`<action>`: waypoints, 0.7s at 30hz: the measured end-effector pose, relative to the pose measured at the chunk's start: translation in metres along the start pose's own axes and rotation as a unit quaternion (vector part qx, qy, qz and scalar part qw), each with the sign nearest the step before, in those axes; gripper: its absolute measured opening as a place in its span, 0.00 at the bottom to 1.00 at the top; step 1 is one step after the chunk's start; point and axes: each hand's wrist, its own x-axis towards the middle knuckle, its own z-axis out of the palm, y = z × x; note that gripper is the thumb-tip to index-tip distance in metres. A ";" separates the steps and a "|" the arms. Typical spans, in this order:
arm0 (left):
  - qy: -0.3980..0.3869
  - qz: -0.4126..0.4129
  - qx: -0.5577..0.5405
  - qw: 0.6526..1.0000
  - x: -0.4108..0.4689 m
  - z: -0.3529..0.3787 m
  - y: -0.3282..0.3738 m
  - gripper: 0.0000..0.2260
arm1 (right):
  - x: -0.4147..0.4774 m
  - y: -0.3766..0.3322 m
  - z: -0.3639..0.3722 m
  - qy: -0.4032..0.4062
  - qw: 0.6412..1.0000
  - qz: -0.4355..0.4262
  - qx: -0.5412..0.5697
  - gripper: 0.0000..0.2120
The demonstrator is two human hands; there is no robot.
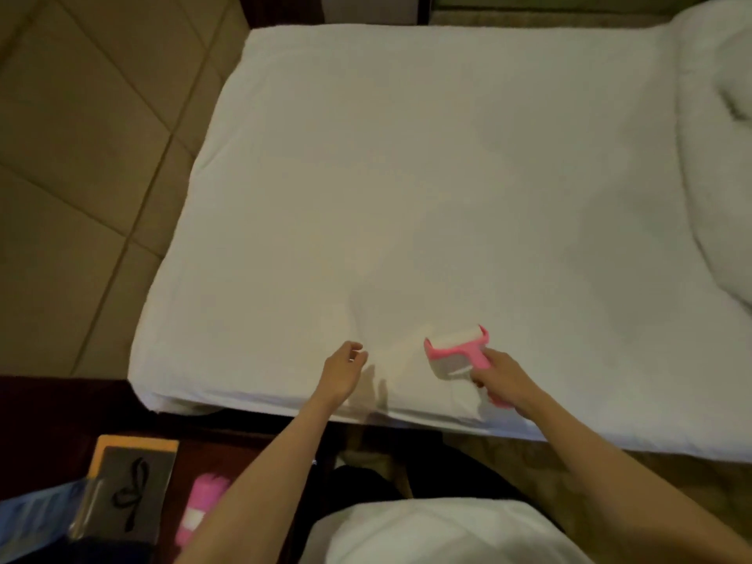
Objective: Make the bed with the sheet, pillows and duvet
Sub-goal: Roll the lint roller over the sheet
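Two hands are out over our smooth white bed sheet (407,177), near its close edge. Our right hand (498,374) is wrapped round the handle of a pink plastic lint roller with a white roll (457,346), which sits low over the sheet just ahead of the knuckles. Our left hand (344,366), just beside it, hangs loose and carries nothing. Well past the right hand there's the bunched white duvet (716,156).

No readable text, labels, brands or numbers on anything.
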 end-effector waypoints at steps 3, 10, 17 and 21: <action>-0.006 0.000 0.017 1.000 0.007 0.012 0.011 0.15 | 0.008 0.008 -0.009 0.006 0.999 0.014 0.033 0.15; 0.008 -0.009 0.031 0.999 0.028 0.014 0.015 0.15 | 0.034 -0.007 -0.009 0.080 0.996 0.006 0.038 0.12; 0.015 -0.007 0.038 0.999 0.071 -0.011 0.018 0.14 | 0.083 -0.037 0.002 0.153 0.986 0.041 0.060 0.09; -0.005 0.008 0.060 0.998 0.107 -0.036 0.027 0.14 | 0.112 -0.055 0.008 0.162 0.982 0.077 0.056 0.08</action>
